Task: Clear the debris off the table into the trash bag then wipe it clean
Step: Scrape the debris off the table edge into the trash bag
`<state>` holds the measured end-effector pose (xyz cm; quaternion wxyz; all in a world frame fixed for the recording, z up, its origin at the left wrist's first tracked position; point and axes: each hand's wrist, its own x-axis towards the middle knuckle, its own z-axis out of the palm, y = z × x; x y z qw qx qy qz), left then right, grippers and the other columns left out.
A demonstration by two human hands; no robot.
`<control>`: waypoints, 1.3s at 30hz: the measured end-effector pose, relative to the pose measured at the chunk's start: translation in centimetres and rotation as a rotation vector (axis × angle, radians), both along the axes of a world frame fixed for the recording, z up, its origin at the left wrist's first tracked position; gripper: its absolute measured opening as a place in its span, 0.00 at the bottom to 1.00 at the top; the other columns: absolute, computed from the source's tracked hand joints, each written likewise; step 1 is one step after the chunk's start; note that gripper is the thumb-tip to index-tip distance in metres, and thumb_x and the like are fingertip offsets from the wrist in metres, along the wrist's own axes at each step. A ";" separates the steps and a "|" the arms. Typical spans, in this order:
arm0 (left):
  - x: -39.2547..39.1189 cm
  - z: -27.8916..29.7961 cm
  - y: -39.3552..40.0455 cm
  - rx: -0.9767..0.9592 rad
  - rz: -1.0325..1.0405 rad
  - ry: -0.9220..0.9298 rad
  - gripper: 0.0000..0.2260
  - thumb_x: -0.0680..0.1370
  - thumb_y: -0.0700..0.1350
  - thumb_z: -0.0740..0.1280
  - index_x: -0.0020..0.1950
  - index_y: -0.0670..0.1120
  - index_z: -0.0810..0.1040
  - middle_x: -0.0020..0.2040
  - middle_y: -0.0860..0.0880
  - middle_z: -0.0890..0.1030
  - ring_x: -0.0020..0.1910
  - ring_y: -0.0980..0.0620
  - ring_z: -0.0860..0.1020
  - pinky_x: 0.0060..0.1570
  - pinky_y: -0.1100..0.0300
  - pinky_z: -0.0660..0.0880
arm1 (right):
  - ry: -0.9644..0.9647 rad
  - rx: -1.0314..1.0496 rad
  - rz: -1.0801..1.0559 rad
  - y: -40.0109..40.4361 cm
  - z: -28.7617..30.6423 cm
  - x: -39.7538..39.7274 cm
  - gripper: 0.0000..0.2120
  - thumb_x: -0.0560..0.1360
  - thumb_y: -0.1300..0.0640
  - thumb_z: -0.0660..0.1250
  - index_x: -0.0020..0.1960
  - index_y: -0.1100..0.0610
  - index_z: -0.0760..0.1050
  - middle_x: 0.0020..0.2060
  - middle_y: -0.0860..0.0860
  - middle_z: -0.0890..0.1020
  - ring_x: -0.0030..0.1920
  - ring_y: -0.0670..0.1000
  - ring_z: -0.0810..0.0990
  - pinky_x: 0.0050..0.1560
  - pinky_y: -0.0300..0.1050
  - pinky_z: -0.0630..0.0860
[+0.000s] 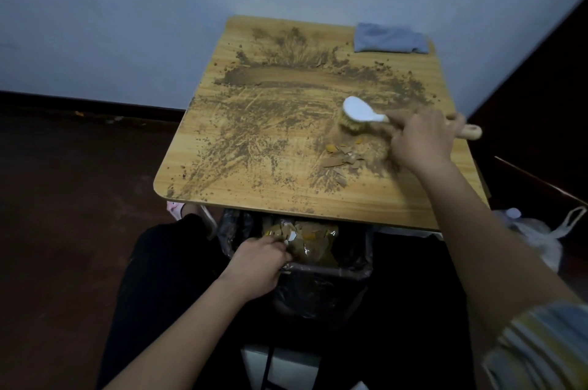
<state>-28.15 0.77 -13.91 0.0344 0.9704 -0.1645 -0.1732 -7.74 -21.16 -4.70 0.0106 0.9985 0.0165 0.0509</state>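
The debris lies spread over the wooden bench: fine brown soil smeared across most of the top, with a small heap of dry shell-like flakes near the right side. It looks light, loose and crumbly, so it is likely to scatter or smear rather than lift, and is better swept than pinched. The right hand grips the wooden handle of a brush, bristles down on the soil just behind the heap. The left hand curls round the rim of the black trash bag below the near edge. A folded blue cloth, soft, waits at the far corner.
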 end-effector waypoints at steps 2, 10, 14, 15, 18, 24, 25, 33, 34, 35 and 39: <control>0.1 0.2 -0.1 -0.006 0.000 -0.006 0.14 0.77 0.43 0.57 0.60 0.51 0.76 0.58 0.52 0.75 0.63 0.50 0.68 0.53 0.56 0.69 | 0.029 -0.019 -0.127 -0.8 0.1 0.5 0.19 0.78 0.59 0.60 0.65 0.44 0.74 0.60 0.56 0.75 0.64 0.59 0.68 0.69 0.58 0.53; -0.4 0.2 -0.4 -0.010 0.010 -0.018 0.14 0.78 0.44 0.57 0.60 0.51 0.76 0.58 0.52 0.76 0.62 0.50 0.69 0.52 0.56 0.69 | 0.029 -0.095 0.047 0.2 -0.8 -1.6 0.22 0.78 0.59 0.59 0.68 0.41 0.72 0.59 0.56 0.74 0.64 0.58 0.67 0.69 0.58 0.53; -0.6 0.3 -0.4 -0.005 0.000 -0.027 0.14 0.78 0.44 0.57 0.60 0.51 0.75 0.58 0.52 0.75 0.62 0.50 0.69 0.51 0.56 0.69 | 0.043 -0.057 0.113 0.7 -0.7 -3.8 0.20 0.76 0.56 0.60 0.65 0.40 0.74 0.59 0.55 0.75 0.65 0.57 0.67 0.70 0.58 0.51; -0.6 0.3 -0.4 -0.007 0.000 -0.030 0.13 0.78 0.44 0.57 0.59 0.52 0.76 0.58 0.52 0.75 0.62 0.50 0.69 0.50 0.56 0.69 | 0.040 -0.051 0.128 0.6 -0.7 -4.1 0.20 0.76 0.55 0.60 0.65 0.40 0.75 0.59 0.55 0.75 0.65 0.57 0.68 0.70 0.58 0.51; -0.5 0.3 -0.3 -0.022 0.001 -0.039 0.13 0.78 0.44 0.57 0.59 0.52 0.76 0.58 0.53 0.76 0.62 0.50 0.69 0.50 0.56 0.69 | 0.010 0.029 0.092 0.2 -0.6 -4.2 0.21 0.76 0.55 0.61 0.66 0.40 0.74 0.59 0.54 0.75 0.64 0.56 0.68 0.69 0.58 0.52; -0.7 0.0 -0.1 -0.042 0.014 -0.043 0.13 0.77 0.44 0.58 0.57 0.51 0.77 0.56 0.53 0.76 0.60 0.50 0.70 0.50 0.56 0.69 | 0.080 0.062 0.032 1.1 -0.9 -3.1 0.24 0.77 0.60 0.60 0.68 0.39 0.71 0.61 0.55 0.74 0.65 0.57 0.67 0.69 0.58 0.53; -0.7 0.0 -0.1 -0.045 0.015 -0.045 0.13 0.76 0.44 0.58 0.57 0.51 0.77 0.56 0.53 0.77 0.60 0.50 0.71 0.49 0.56 0.69 | 0.077 0.057 0.057 1.2 -1.1 -3.1 0.23 0.77 0.60 0.60 0.67 0.39 0.72 0.61 0.55 0.74 0.65 0.57 0.67 0.69 0.58 0.53; -0.6 -0.2 -0.1 -0.065 0.014 -0.062 0.14 0.76 0.43 0.58 0.58 0.51 0.76 0.57 0.53 0.76 0.61 0.50 0.71 0.50 0.56 0.70 | -0.030 0.134 0.147 -0.7 -1.7 -4.8 0.20 0.77 0.58 0.60 0.64 0.40 0.75 0.55 0.52 0.78 0.60 0.55 0.71 0.59 0.52 0.54; -0.6 -0.2 -0.1 -0.067 0.016 -0.061 0.14 0.76 0.43 0.58 0.59 0.51 0.76 0.57 0.52 0.77 0.61 0.50 0.71 0.50 0.56 0.70 | -0.045 0.137 0.108 -1.3 -1.6 -4.7 0.20 0.78 0.58 0.60 0.65 0.41 0.75 0.55 0.52 0.78 0.58 0.56 0.72 0.57 0.51 0.56; -0.6 -0.2 -0.1 -0.071 0.021 -0.059 0.14 0.76 0.43 0.58 0.59 0.51 0.77 0.57 0.52 0.77 0.60 0.49 0.71 0.50 0.56 0.70 | -0.050 0.121 0.066 -1.7 -1.5 -4.5 0.20 0.78 0.59 0.59 0.66 0.42 0.75 0.54 0.53 0.78 0.56 0.57 0.73 0.56 0.51 0.58; -0.4 -0.3 -0.3 -0.057 0.028 -0.050 0.14 0.76 0.43 0.58 0.59 0.51 0.77 0.58 0.53 0.76 0.61 0.50 0.71 0.50 0.56 0.70 | -0.023 0.038 -0.084 -3.2 -0.8 -2.8 0.19 0.79 0.63 0.58 0.65 0.46 0.74 0.52 0.57 0.76 0.54 0.61 0.73 0.54 0.52 0.63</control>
